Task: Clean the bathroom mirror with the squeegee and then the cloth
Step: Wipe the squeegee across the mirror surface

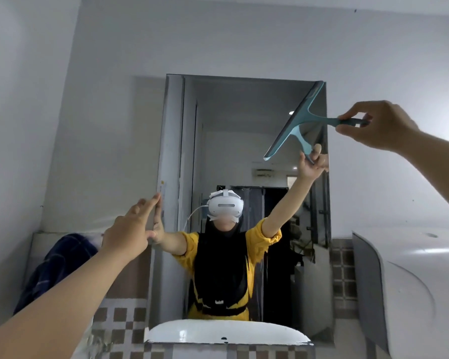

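Right hand [376, 125] pinches the teal squeegee [296, 120] by its handle; the blade lies tilted against the mirror [244, 141] at its upper right corner. Left hand [130, 229], fingers spread, touches the mirror's left edge. A dark blue cloth [55, 265] hangs lower left.

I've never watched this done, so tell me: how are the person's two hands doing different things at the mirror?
The right hand is raised high and closed on the teal squeegee handle; the left hand sits lower, empty. The right hand's fingers are curled, the left hand's outstretched at the mirror edge. Both reach toward it.
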